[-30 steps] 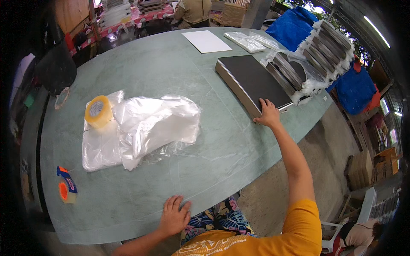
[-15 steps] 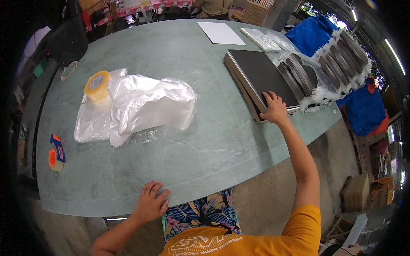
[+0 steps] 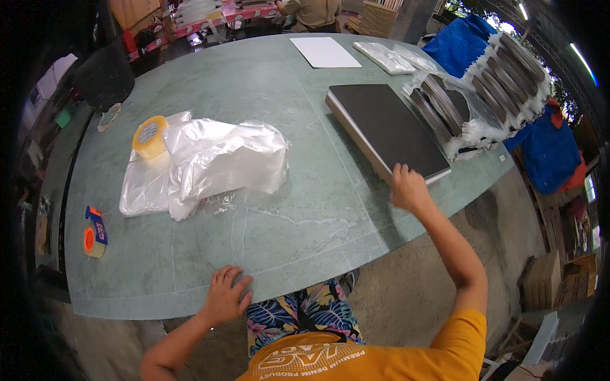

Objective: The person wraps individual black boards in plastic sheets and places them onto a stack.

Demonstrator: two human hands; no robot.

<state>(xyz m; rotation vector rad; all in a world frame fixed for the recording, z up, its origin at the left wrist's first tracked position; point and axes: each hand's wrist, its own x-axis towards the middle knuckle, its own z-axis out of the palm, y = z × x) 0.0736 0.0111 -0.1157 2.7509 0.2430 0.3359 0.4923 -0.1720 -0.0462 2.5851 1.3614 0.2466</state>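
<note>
My right hand (image 3: 410,188) has its fingers curled over the near edge of a flat black panel (image 3: 387,124) with pale sides, gripping it close to a corner. The panel lies on the green table; what is under it is mostly hidden. My left hand (image 3: 226,294) rests at the table's near edge, fingers spread and holding nothing. Crumpled clear plastic bags (image 3: 229,159) lie left of the middle, on a flat stack of plastic bags (image 3: 143,190). A roll of yellowish packing tape (image 3: 150,136) sits on that stack.
A tape dispenser (image 3: 95,233) in orange and blue stands at the left. Beyond the panel are a white sheet (image 3: 325,52) and plastic packets (image 3: 384,58). Plastic-wrapped dark panels (image 3: 508,82) are piled at the right. A person (image 3: 314,14) is across the table.
My right hand has slid from the panel's top toward me, and its fingers now curl over the near edge. The panel now sits squarer over what was beneath it. My left hand stays put.
</note>
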